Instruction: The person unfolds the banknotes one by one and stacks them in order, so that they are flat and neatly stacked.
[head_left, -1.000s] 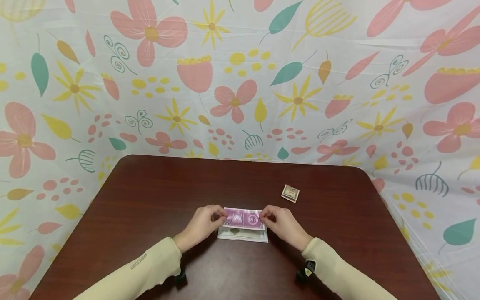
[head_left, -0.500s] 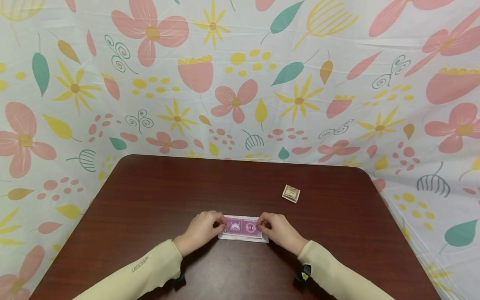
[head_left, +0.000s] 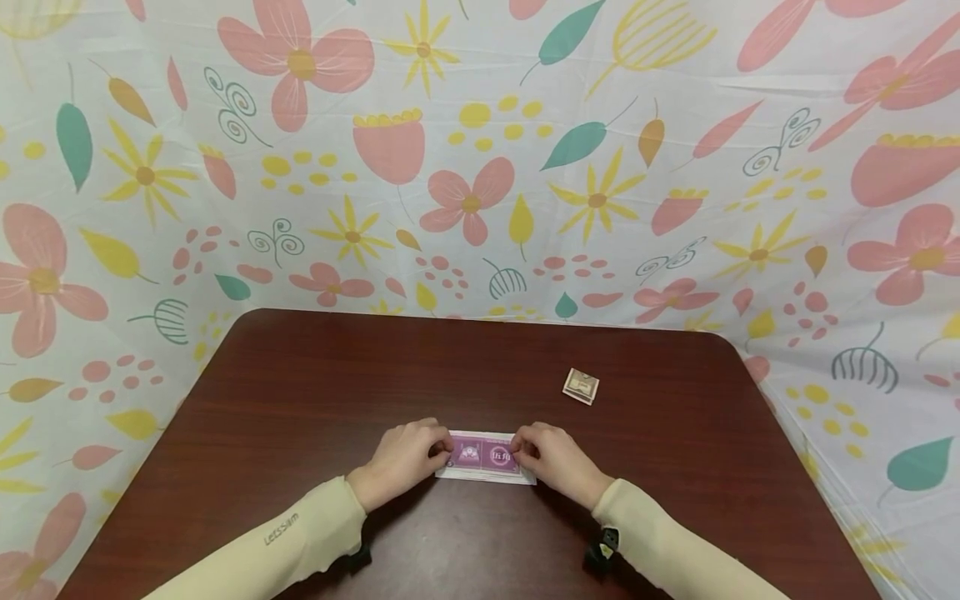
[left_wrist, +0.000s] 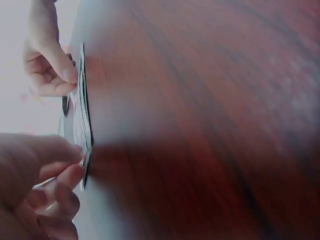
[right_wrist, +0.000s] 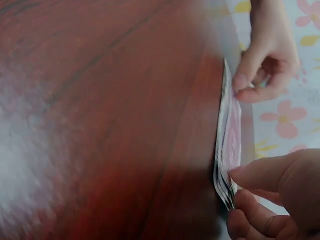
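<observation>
A purple banknote (head_left: pixel 482 454) lies on top of a small stack of paler notes, whose light border (head_left: pixel 486 478) shows along the near side. My left hand (head_left: pixel 405 458) pinches its left end between thumb and fingertips. At the opposite end my right hand (head_left: pixel 558 460) pinches it in the same way. Seen edge-on in the left wrist view, the stack (left_wrist: pixel 82 120) is thin and slightly bowed. In the right wrist view several layered paper edges (right_wrist: pixel 220 165) fan a little near the thumb. The middle notes are mostly hidden under the purple one.
A small folded banknote (head_left: pixel 581 386), brownish and cream, lies on the dark wooden table (head_left: pixel 360 367) beyond my right hand. Behind the table's far edge hangs a white flower-patterned cloth (head_left: pixel 480 275).
Both hands have come down and toward me, lowering the purple banknote flat onto the paler notes. The gap that showed a note beneath has closed. The folded banknote has stayed in place.
</observation>
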